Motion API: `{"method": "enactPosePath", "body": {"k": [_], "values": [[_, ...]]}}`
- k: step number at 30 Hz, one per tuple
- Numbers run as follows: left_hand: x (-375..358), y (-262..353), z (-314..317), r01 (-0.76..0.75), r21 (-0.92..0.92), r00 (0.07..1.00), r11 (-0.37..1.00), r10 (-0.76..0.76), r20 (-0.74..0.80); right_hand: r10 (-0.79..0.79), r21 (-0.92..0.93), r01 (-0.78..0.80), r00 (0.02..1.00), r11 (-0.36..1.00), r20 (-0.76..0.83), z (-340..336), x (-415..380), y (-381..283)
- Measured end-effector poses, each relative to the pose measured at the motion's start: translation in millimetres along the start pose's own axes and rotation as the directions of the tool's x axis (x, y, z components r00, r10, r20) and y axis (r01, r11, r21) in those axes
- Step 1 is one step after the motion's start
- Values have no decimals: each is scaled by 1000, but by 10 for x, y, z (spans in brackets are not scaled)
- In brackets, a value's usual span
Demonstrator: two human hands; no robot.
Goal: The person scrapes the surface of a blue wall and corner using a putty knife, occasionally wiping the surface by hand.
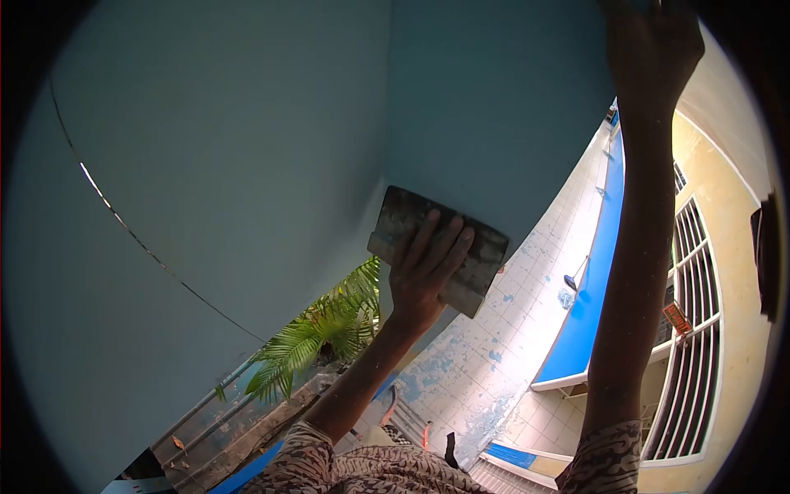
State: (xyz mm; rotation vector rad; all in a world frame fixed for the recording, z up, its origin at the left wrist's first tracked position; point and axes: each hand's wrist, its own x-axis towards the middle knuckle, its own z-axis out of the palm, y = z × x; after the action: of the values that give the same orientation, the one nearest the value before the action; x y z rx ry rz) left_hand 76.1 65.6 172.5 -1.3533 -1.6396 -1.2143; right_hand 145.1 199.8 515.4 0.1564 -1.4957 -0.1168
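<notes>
My left hand [432, 267] grips a flat rectangular plate [484, 255] with a dark, stained face and paler edge strips. Several fingers lie spread across its near face; the thumb is hidden. The plate is tilted, just below where two blue-grey painted surfaces [494, 107] meet in a corner. My right hand [657, 49] is raised high at the top right, close to the far end of that painted surface. Its fingers are curled closed, and a small bit of something thin shows at the frame's top edge. What it holds is cut off and too dark to name.
A thin wire or crack line [123, 221] curves across the left surface. Green palm fronds [329, 329] and a metal railing [197, 407] lie below. Beyond are a tiled floor with flaked paint [485, 354], a blue strip [580, 313], a broom [572, 280] and barred windows [695, 329].
</notes>
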Motion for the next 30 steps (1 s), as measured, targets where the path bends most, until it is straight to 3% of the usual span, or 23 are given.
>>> {"method": "enactPosePath", "body": {"k": [2,6,8,10,12,15,18,21,23,27,29,30], "values": [[61,-15,12,4,-6,1000,1000,-4,-9,-82,325,122,988,938,-133,42,-30,-115],[334,52,-198,-16,-23,1000,1000,16,1,31,266,-5,995,964,-92,-60,-19,-272],[270,48,-250,-25,-26,999,999,26,45,42,432,-33,999,901,-13,-113,-36,-240],[92,29,-167,-28,56,993,998,22,112,3,367,34,995,930,-100,56,-61,-146],[37,-30,-85,-19,23,996,1000,17,87,-47,289,102,980,952,-192,125,-73,-89],[99,21,-155,3,-19,994,1000,-1,110,22,381,14,996,925,-91,20,-84,-194],[110,34,-236,10,-14,988,1000,-8,157,77,300,-38,990,953,-119,30,-92,-252],[-39,114,-140,65,-10,990,998,-63,127,33,263,-9,996,965,-85,102,-71,-143],[11,157,-112,86,-16,992,996,-84,98,-52,170,98,966,981,-254,244,-43,-78],[27,199,-107,166,-88,984,982,-159,81,-9,189,38,988,981,-152,127,-123,-138],[-53,224,-122,174,-79,981,981,-167,95,-38,387,72,995,919,-94,129,-122,-11],[-94,252,-103,184,-96,981,978,-176,86,-43,391,77,994,917,-96,166,-111,51]]}}
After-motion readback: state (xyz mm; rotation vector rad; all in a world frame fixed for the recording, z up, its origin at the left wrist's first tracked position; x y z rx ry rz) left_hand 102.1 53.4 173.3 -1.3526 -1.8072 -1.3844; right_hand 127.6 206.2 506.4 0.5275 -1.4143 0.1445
